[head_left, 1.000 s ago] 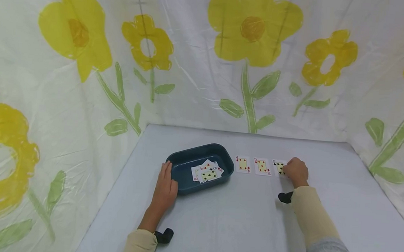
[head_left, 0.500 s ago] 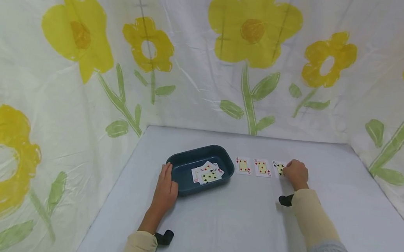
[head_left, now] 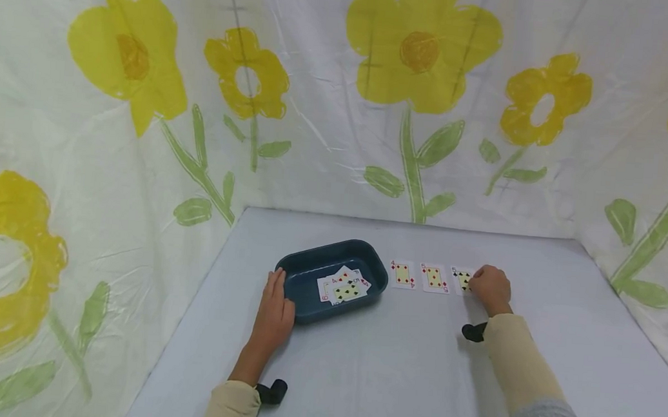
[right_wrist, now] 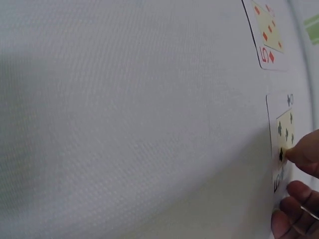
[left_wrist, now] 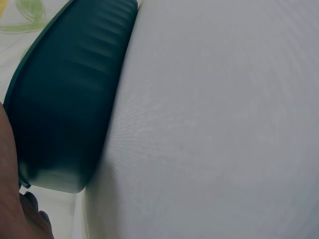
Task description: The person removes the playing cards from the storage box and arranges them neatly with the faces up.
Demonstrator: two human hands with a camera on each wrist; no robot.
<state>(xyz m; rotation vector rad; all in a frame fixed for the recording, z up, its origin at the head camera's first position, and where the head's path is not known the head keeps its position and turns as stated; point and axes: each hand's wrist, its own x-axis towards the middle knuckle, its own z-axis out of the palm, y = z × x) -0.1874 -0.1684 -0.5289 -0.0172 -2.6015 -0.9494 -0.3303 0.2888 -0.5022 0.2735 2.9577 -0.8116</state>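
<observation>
My left hand lies along the left end of a dark teal tray, fingers straight against its rim. In the left wrist view, the tray's outer wall rises beside part of that hand. Inside the tray is a loose overlapping pile of face-up playing cards. My right hand pinches a black five playing card, the rightmost of a row of three. In the right wrist view, the thumb is on the card's face, with curled fingers at its edge; part of the card is hidden.
Left of the held card lie a five of diamonds and a four of diamonds, face up. A pale cloth covers the table. A white curtain with yellow flowers hangs behind and along both sides.
The head view has shifted very slightly. Both hands, the tray and the cards stay in place.
</observation>
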